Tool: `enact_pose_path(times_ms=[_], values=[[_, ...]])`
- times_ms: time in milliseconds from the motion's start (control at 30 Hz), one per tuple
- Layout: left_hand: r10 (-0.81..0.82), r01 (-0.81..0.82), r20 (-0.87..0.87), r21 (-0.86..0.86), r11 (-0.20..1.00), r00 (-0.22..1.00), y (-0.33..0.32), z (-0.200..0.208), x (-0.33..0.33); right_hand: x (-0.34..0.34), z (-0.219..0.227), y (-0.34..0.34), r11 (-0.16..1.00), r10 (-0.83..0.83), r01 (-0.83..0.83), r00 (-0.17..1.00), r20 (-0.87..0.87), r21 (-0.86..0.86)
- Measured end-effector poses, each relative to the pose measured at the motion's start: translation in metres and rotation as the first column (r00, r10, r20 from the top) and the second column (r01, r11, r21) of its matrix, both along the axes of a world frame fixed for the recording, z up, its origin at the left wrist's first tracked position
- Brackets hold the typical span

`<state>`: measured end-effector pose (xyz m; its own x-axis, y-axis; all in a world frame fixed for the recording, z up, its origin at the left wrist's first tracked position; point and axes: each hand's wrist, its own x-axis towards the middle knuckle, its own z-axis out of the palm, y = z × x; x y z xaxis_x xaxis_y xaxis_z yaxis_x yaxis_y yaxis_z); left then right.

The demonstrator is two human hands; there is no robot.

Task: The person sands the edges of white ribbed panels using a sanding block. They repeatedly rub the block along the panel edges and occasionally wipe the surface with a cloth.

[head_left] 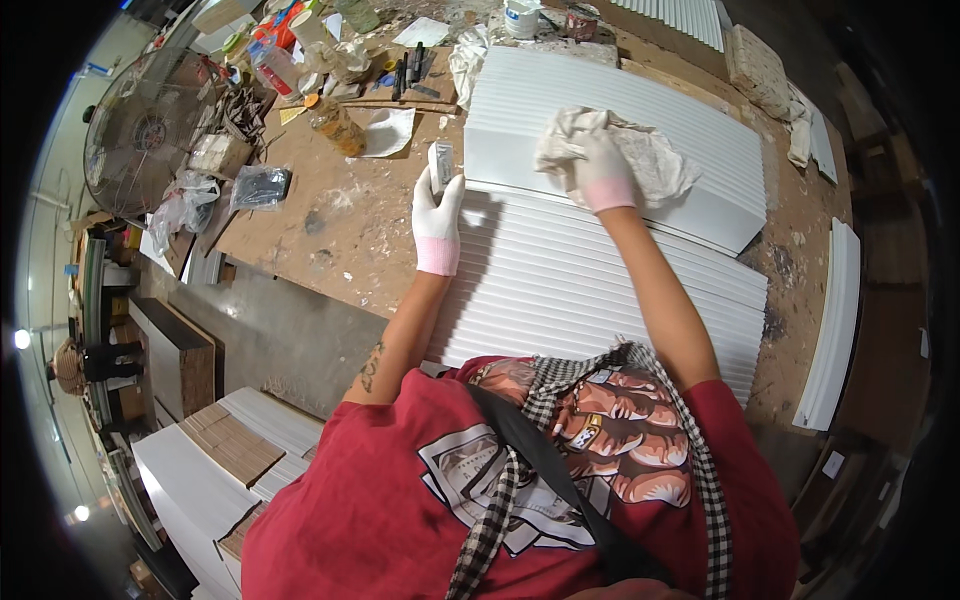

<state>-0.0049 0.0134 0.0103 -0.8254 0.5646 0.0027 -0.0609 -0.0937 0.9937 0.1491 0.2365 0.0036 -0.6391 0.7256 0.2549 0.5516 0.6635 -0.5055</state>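
Note:
My left hand [437, 222], in a white glove with a pink cuff, is closed round a small white rectangular piece [440, 160] with grey on its face. It is just left of the white strips. With my right hand [602, 172], gloved alike, I press a crumpled off-white cloth [660, 172] onto a bundle of white strips [620, 90] lying side by side. The cloth bunches around my fingers and partly hides them. Nearer to me, a second row of ridged white strips [600, 280] reaches toward my body.
Jars, bottles and markers [405, 75] clutter the stained worktable [330, 220] at the back left. A fan [150, 130] stands at far left. A folded cloth stack [755, 65] lies at back right, and a long white strip [830, 320] at the right edge. Another person [70, 365] is far left.

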Motion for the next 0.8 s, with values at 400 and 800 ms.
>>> enact_pose_path(times_ms=[400, 800], values=[[-0.121, 0.120, -0.079, -0.023, 0.993, 0.989, 0.008, 0.007, 0.012, 0.376, 0.008, 0.146, 0.642, -0.760, 0.763, 0.619, 0.196, 0.077], [-0.616, 0.535, -0.334, -0.308, 0.787, 0.714, 0.106, 0.035, 0.124, 0.190, 0.028, -0.016, 0.752, -0.376, 0.060, 0.857, -0.352, -0.657]])
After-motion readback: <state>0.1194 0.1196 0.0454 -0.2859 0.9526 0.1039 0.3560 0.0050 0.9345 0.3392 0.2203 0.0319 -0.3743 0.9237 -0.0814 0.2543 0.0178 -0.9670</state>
